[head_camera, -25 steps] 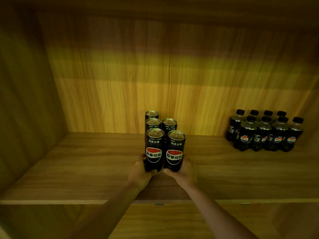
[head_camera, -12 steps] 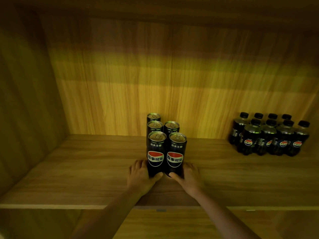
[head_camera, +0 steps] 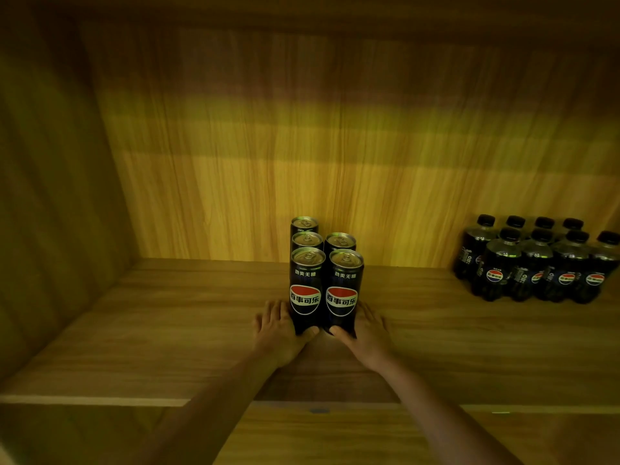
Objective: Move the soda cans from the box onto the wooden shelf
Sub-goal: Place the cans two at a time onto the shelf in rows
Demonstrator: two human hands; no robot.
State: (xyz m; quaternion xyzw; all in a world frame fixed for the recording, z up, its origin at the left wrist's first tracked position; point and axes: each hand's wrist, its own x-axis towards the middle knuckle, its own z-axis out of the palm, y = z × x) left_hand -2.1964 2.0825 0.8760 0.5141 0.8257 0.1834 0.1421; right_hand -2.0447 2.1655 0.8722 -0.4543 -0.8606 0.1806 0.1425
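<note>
placing step, by the look of it: setting down and squaring up the front pair of soda cans on the wooden shelf (head_camera: 167, 337).

left hand (head_camera: 276, 330) low at the base of the left front can (head_camera: 306, 290), thumb across its foot, fingers loosely apart along the far side; clamped or only resting, cannot tell. five soda cans (head_camera: 322, 263) upright mid-shelf, packed touching, three in the left file and two in the right, the rear one close to the back panel. right hand (head_camera: 364, 330) mirrored at the base of the right front can (head_camera: 344, 292), thumb at its foot, fingers spread behind; same doubt over pressure. further right, well apart, a block of small bottles (head_camera: 540, 263). box out of view.

next, probably: letting go without tipping the tall narrow cans, then drawing both hands straight back.
</note>
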